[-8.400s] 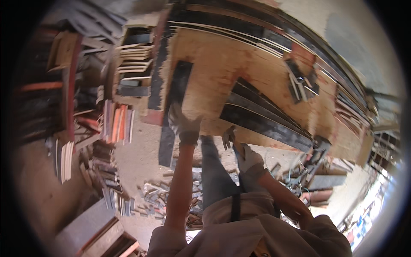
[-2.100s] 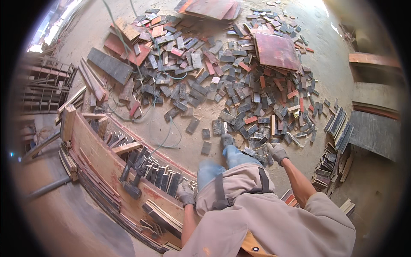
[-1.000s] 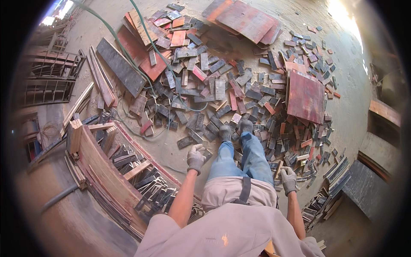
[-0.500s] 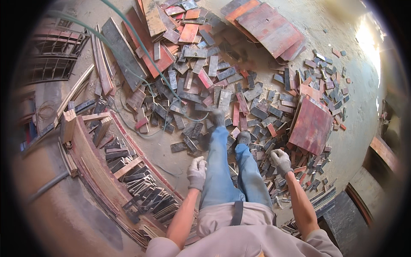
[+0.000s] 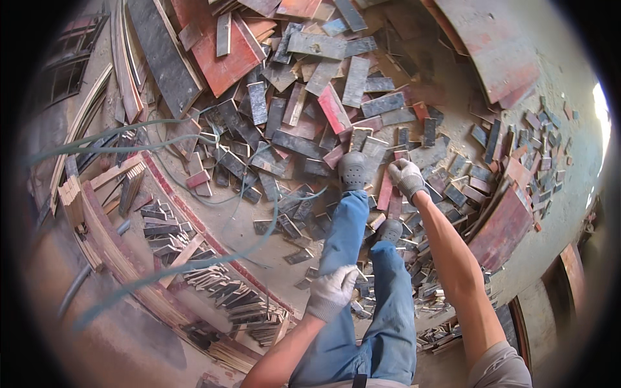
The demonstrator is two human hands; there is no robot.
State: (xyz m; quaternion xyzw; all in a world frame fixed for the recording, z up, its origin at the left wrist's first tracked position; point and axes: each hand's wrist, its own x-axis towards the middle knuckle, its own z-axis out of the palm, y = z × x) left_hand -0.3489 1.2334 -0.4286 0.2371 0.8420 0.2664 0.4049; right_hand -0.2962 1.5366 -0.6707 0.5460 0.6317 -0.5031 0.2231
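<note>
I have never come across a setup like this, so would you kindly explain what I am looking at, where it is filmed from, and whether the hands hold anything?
There is no machine here, only a person wearing light gloves. The view comes from the left one of two fisheye cameras on their head, looking down, so straight edges bend toward the rim.

Below are their blue trousers and grey shoes. Scattered boards, mostly dark with some red, cover much of the floor, and a green cord loops at the left.

The left hand is in front of the trousers; the right hand reaches farther forward, over the boards. I see nothing held in either, though their curled fingers could hide something small.
</note>
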